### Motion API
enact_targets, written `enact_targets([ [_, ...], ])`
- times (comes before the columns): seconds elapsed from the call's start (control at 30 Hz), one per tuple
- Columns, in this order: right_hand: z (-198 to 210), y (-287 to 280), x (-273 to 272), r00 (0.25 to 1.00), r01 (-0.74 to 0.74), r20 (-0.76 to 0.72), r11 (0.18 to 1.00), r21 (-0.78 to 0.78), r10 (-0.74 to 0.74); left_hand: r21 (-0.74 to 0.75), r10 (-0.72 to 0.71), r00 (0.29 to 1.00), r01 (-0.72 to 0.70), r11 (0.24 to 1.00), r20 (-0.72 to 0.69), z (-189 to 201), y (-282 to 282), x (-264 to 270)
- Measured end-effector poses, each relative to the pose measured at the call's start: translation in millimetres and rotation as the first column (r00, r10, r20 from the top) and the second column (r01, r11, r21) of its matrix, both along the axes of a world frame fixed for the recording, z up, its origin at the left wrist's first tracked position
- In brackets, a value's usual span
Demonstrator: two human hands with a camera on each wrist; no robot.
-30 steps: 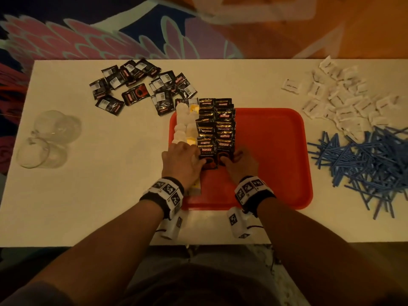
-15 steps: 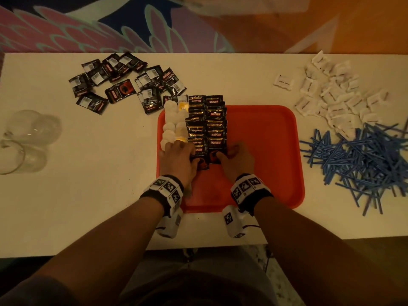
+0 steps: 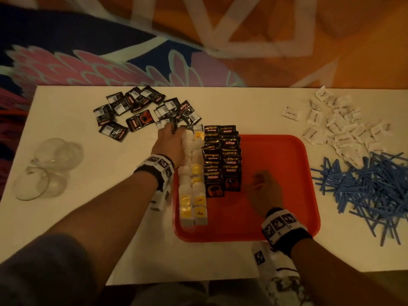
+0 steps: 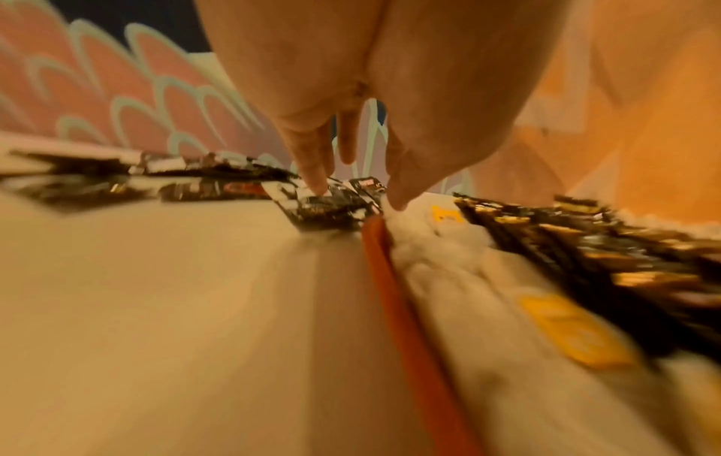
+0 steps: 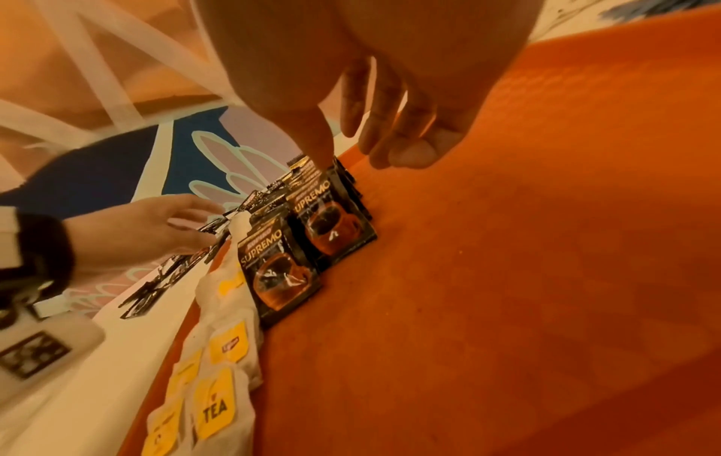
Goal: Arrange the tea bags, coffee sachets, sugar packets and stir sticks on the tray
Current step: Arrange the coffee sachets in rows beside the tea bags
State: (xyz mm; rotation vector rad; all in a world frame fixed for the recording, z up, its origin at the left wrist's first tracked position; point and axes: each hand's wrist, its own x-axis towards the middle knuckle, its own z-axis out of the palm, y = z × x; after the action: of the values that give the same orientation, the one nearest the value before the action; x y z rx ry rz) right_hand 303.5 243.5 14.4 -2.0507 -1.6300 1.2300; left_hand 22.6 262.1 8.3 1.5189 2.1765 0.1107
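A red tray [image 3: 276, 164] lies in the middle of the white table. Along its left side run two columns of tea bags [image 3: 194, 195] and, beside them, two columns of black coffee sachets [image 3: 223, 160]. My left hand [image 3: 171, 129] reaches past the tray's far left corner. There its straight fingers [image 4: 316, 172] touch one sachet [image 4: 327, 206] at the near edge of the loose coffee sachets [image 3: 136, 111]. My right hand [image 3: 258, 180] hovers over bare tray just right of the sachet columns, its fingers [image 5: 390, 129] loosely curled and holding nothing.
White sugar packets [image 3: 340, 129] are heaped at the far right. A pile of blue stir sticks [image 3: 371, 184] lies in front of them, right of the tray. Clear glass cups [image 3: 48, 166] stand near the table's left edge. A patterned carpet lies beyond the table.
Both hands have left the near end of the sachet columns. The left went forward and left to the loose sachets. The right drew back to the right over bare tray.
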Motion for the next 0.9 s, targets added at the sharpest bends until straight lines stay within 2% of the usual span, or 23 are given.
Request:
enact_targets([
  [0.1, 5.7, -8.4, 2.4, 0.999, -0.027, 0.019, 0.999, 0.019, 0.026, -0.105, -0.158, 0.981, 0.147, 0.984, -0.11, 0.3, 32.7, -19.9],
  [0.23, 7.2, -23.9, 0.5, 0.996, -0.054, 0.077, 0.998, 0.017, 0.053, -0.252, -0.303, 0.95, 0.277, 0.927, -0.073, 0.9, 62.2, -40.8],
  [0.37, 10.0, -38.1, -10.5, 0.991, -0.097, 0.098, 0.995, 0.038, 0.093, -0.354, -0.402, 0.912, 0.349, 0.868, -0.087, -11.8, 56.7, -62.7],
  [0.63, 19.2, -46.2, -60.3, 0.983, -0.167, 0.077, 0.986, 0.009, 0.166, -0.408, -0.32, 0.939, 0.246, 0.879, -0.123, -10.6, -26.8, -82.1],
  [0.8, 24.1, -46.7, -103.6, 0.951, -0.299, 0.075, 0.954, -0.003, 0.299, -0.314, -0.197, 0.98, 0.18, 0.932, -0.022, -18.0, -89.9, -84.9],
  [0.9, 31.3, -46.5, -129.9, 0.931, -0.36, 0.049, 0.932, -0.027, 0.361, -0.194, -0.149, 0.988, 0.141, 0.971, -0.028, -21.1, -120.1, -88.3],
])
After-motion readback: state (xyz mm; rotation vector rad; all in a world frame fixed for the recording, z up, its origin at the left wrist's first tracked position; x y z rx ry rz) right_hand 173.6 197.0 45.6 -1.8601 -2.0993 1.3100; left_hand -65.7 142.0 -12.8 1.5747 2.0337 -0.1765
